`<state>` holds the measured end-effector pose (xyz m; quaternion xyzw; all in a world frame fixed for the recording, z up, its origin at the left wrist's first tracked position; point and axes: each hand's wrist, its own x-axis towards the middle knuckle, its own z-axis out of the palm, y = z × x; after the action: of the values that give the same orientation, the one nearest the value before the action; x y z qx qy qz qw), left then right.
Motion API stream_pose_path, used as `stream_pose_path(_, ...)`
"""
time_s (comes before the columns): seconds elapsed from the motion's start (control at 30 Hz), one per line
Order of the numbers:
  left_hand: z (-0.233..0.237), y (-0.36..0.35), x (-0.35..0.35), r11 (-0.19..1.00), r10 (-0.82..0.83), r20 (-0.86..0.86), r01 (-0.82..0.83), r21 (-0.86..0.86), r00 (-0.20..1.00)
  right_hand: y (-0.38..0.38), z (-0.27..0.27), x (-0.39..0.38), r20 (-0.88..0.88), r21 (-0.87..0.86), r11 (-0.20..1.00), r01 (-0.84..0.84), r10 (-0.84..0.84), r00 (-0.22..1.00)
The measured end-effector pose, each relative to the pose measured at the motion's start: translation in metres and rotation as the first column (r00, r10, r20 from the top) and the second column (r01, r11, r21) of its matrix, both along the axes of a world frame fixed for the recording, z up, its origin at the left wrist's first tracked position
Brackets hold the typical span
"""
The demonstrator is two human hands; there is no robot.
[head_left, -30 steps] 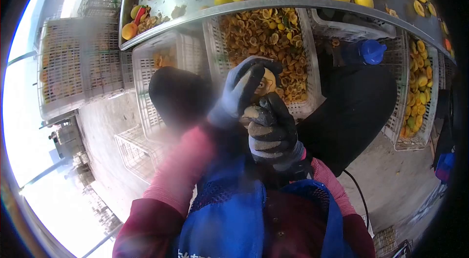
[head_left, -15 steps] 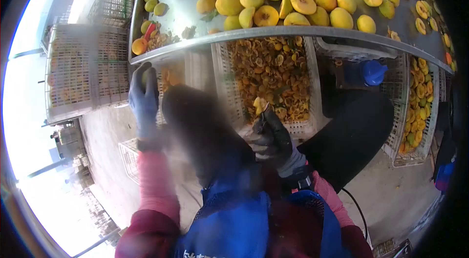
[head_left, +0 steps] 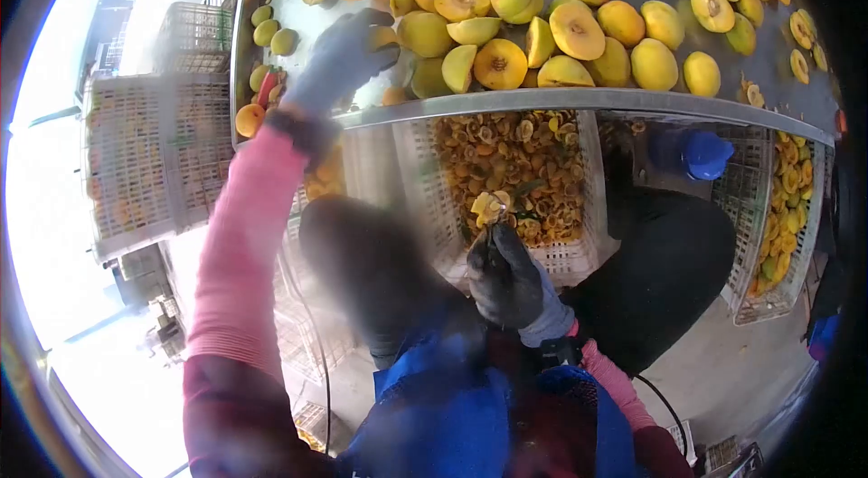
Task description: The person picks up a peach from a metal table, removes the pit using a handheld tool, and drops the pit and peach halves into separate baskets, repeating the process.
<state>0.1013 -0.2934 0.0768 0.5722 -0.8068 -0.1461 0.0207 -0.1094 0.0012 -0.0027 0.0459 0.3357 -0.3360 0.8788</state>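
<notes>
Holding the left hand (head_left: 344,57) out, up and to the left, onto the steel table (head_left: 579,100), with fingers curling over a roundish yellow fruit (head_left: 387,37) that shows no marked long axis; impossible to tell whether gripping or only touching. Keeping this hand far nearer the fruit than the other. Clenching the right hand (head_left: 508,277) low at centre, well apart from the table top, on a small tool (head_left: 489,234) bearing a fruit scrap (head_left: 491,205). Hovering that scrap over the white crate (head_left: 579,256), itself lying under the table edge and brimming with pits and trimmings. Showing, at far right, a second crate (head_left: 768,288) carrying yellow fruit halves.
</notes>
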Motion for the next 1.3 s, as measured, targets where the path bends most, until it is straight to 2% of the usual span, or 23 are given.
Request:
stream_pose_path(0.03,0.023,0.024,-0.015,0.956,0.212,-0.225,-0.154,0.250,0.951,-0.008,0.020,-0.005,0.200,0.023,0.998,0.065,-0.068,0.977)
stream_pose_path(0.07,0.034,0.051,-0.027,0.931,0.322,-0.596,-0.132,0.341,0.736,-0.017,0.039,-0.007,0.268,0.106,0.990,0.089,-0.115,0.956)
stream_pose_path(0.1,0.032,0.073,-0.026,0.879,0.427,-0.755,-0.034,0.475,0.497,-0.026,0.057,-0.009,0.328,0.193,0.975,0.106,-0.166,0.930)
stream_pose_path(0.17,0.036,0.126,-0.052,0.851,0.483,-0.729,-0.064,0.522,0.485,-0.058,0.088,-0.003,0.188,0.450,0.889,0.080,-0.182,0.965)
stream_pose_path(0.23,0.007,0.159,-0.051,0.976,0.218,-0.649,-0.152,0.158,0.729,-0.060,0.063,0.000,0.106,0.325,0.944,0.048,-0.087,0.991)
stream_pose_path(0.27,0.002,0.168,-0.050,0.981,0.183,-0.571,-0.189,0.050,0.800,-0.052,0.034,0.003,0.076,0.062,0.998,0.002,-0.007,0.997)
stream_pose_path(0.3,0.001,0.176,-0.052,0.973,0.167,-0.481,-0.222,-0.059,0.860,-0.052,0.039,0.000,-0.166,-0.127,0.992,-0.029,0.007,0.986)
stream_pose_path(0.37,0.005,0.190,-0.062,0.975,0.189,-0.602,-0.221,0.021,0.776,-0.036,0.030,0.007,-0.631,-0.615,0.750,-0.244,-0.282,0.723)
stream_pose_path(0.43,0.011,0.199,-0.075,0.982,0.161,-0.669,-0.183,0.038,0.726,-0.022,0.030,0.006,-0.655,-0.715,0.622,-0.320,-0.434,0.618)
stream_pose_path(0.47,0.005,0.203,-0.079,0.972,0.212,-0.710,-0.219,0.084,0.671,-0.026,0.054,0.001,-0.586,-0.691,0.694,-0.203,-0.373,0.719)
stream_pose_path(0.53,-0.011,0.212,-0.083,0.944,0.309,-0.777,-0.278,0.179,0.549,-0.023,0.061,0.001,-0.569,-0.699,0.697,-0.158,-0.409,0.713)
stream_pose_path(0.6,-0.006,0.214,-0.087,0.972,0.226,-0.727,-0.203,0.121,0.648,-0.011,0.044,0.007,-0.650,-0.754,0.568,-0.328,-0.581,0.489)
stream_pose_path(0.7,0.004,0.217,-0.097,0.985,-0.008,-0.621,-0.099,-0.139,0.784,-0.001,0.058,0.004,-0.702,-0.712,0.585,-0.389,-0.572,0.424)
stream_pose_path(0.77,0.002,0.222,-0.100,0.967,-0.062,-0.569,-0.091,-0.237,0.820,0.001,0.056,0.009,-0.589,-0.805,0.528,-0.271,-0.658,0.469)
stream_pose_path(0.83,0.007,0.229,-0.109,0.981,0.049,-0.643,-0.158,-0.112,0.765,0.004,0.056,0.002,-0.513,-0.817,0.553,-0.162,-0.570,0.642)
stream_pose_path(0.87,0.009,0.233,-0.114,0.980,0.108,-0.673,-0.191,-0.050,0.731,0.005,0.060,-0.005,-0.459,-0.779,0.615,-0.122,-0.426,0.780)
stream_pose_path(0.93,0.011,0.235,-0.109,0.991,0.114,-0.705,-0.131,0.030,0.699,0.009,0.058,-0.011,-0.005,-0.538,0.842,0.038,-0.048,0.999)
stream_pose_path(0.97,0.011,0.236,-0.105,0.991,0.132,-0.713,-0.097,0.090,0.689,0.008,0.055,-0.012,0.410,-0.276,0.960,0.044,0.076,0.909)
stream_pose_path(1.0,0.011,0.238,-0.101,0.987,0.153,-0.717,-0.065,0.149,0.680,0.007,0.055,-0.013,0.762,-0.019,0.997,-0.076,0.064,0.644)
stream_pose_path(1.03,0.005,0.238,-0.096,0.961,0.238,-0.737,-0.046,0.271,0.633,0.008,0.058,-0.014,0.766,-0.025,0.999,-0.031,0.040,0.642)
stream_pose_path(1.13,0.009,0.248,-0.101,0.934,0.338,-0.756,-0.102,0.342,0.560,0.008,0.053,-0.002,0.991,0.094,0.994,-0.056,-0.088,0.102)
stream_pose_path(1.23,0.012,0.266,-0.101,0.847,0.532,-0.757,-0.263,0.463,0.380,-0.002,0.064,-0.010,0.993,0.035,0.992,0.123,-0.048,0.105)
stream_pose_path(1.3,-0.014,0.275,-0.043,0.822,0.503,-0.849,-0.397,0.409,0.165,-0.008,0.051,-0.011,0.992,0.118,0.993,0.025,-0.120,0.048)
